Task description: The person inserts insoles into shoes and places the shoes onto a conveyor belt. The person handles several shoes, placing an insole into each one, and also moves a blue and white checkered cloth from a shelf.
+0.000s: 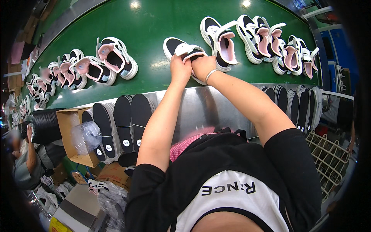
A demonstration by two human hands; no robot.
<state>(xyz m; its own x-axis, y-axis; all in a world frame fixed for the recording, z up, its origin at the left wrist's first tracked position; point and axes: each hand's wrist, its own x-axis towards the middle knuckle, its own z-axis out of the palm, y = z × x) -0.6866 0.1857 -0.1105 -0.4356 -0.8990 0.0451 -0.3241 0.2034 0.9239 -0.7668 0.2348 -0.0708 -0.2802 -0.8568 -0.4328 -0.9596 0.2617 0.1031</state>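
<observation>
A black-and-white sneaker (172, 45) with its toe pointing away lies on the green table in front of me. My left hand (180, 70) closes on the left side of its opening, near the white strap. From the right, my right hand (203, 68) grips the opening's other side, with some fingertips hidden inside the shoe. Just right of my hands lies another sneaker (227, 48), pink inside, its white strap sticking up. Whether an insole is between my fingers cannot be seen.
More sneakers stand in rows on the green tabletop (154, 19), at left (116, 58) and right (253, 38). Stacks of black insoles (123, 120) hang over the near edge beside a cardboard box (65, 129). Other insole stacks (293, 106) stand right. A wire rack (328, 158) and another person (31, 158) flank me.
</observation>
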